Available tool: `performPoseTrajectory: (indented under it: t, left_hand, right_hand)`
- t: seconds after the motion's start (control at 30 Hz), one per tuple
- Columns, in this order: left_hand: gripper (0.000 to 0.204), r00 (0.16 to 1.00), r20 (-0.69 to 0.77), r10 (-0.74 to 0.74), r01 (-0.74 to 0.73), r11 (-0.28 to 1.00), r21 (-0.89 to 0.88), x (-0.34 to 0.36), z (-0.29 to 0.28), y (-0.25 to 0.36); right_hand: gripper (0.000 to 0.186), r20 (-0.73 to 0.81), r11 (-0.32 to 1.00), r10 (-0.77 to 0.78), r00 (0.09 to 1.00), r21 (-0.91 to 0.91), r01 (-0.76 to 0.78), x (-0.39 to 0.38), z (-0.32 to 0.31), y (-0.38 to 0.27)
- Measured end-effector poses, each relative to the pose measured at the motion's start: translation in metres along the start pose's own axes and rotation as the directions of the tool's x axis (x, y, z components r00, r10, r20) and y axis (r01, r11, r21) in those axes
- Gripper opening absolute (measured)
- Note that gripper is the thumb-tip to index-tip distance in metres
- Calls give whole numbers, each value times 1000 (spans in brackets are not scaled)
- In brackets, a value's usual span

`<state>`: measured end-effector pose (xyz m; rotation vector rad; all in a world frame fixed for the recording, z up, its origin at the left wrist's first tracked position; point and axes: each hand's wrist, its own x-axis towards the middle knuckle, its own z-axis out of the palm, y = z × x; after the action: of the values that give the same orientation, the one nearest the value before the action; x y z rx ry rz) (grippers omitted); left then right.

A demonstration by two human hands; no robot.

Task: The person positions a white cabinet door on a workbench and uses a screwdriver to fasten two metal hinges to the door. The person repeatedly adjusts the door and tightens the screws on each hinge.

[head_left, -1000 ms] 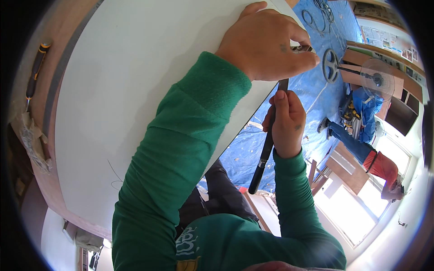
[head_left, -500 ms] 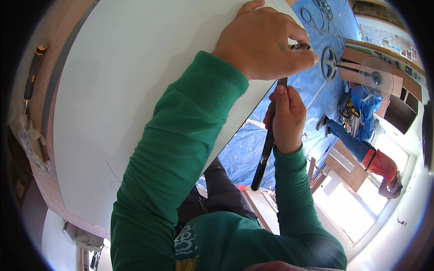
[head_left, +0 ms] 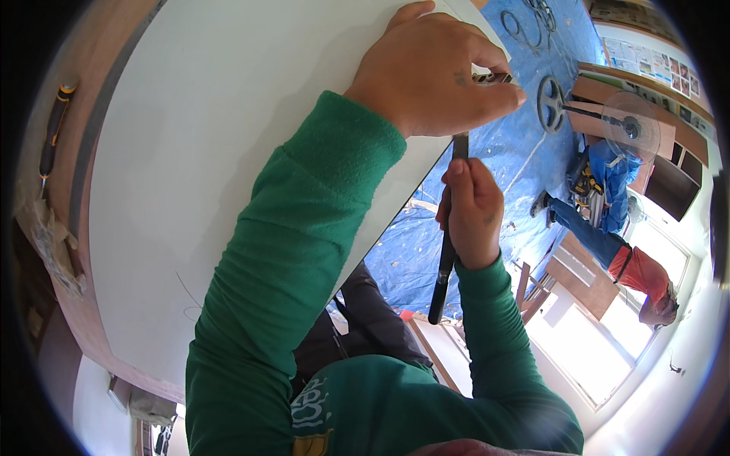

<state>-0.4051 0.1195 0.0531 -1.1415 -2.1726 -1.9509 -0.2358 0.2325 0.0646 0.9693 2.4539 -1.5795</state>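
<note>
My left hand (head_left: 433,72) rests over the far right corner of a large white panel (head_left: 175,190). Its thumb and index finger are closed on a small metal fitting (head_left: 494,77) at the panel's edge; the fingers cover much of it. Below, beside that same edge, my right hand (head_left: 475,213) is wrapped round the middle of a long, flat dark tool with a black handle (head_left: 439,300). The handle points back toward me, and the tool's far end reaches close under my left hand. Its exact kind I cannot make out.
A black-and-yellow screwdriver (head_left: 55,133) lies on the wooden surface left of the panel, near crumpled plastic (head_left: 57,243). Blue sheeting (head_left: 517,163) covers the floor at right, with a standing fan (head_left: 631,128) and cables (head_left: 525,26). Another person (head_left: 642,273) stands bent over at right.
Both hands have shifted slightly left. My right hand has also come a little nearer to me with the tool, leaving a wider gap below my left hand.
</note>
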Motion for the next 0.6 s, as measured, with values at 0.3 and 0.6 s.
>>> performPoseTrajectory:
  t: [0.3, 0.6]
  left_hand:
    - [36, 999, -34, 7, -7, 1000, -25, -1, 1, 0]
    - [36, 1000, 20, -7, 8, 999, -49, 0, -4, 4]
  right_hand:
    - [35, 17, 1000, -2, 1000, 10, 2, 1, -1, 2]
    - [34, 48, 997, 36, 998, 61, -39, 6, -5, -5]
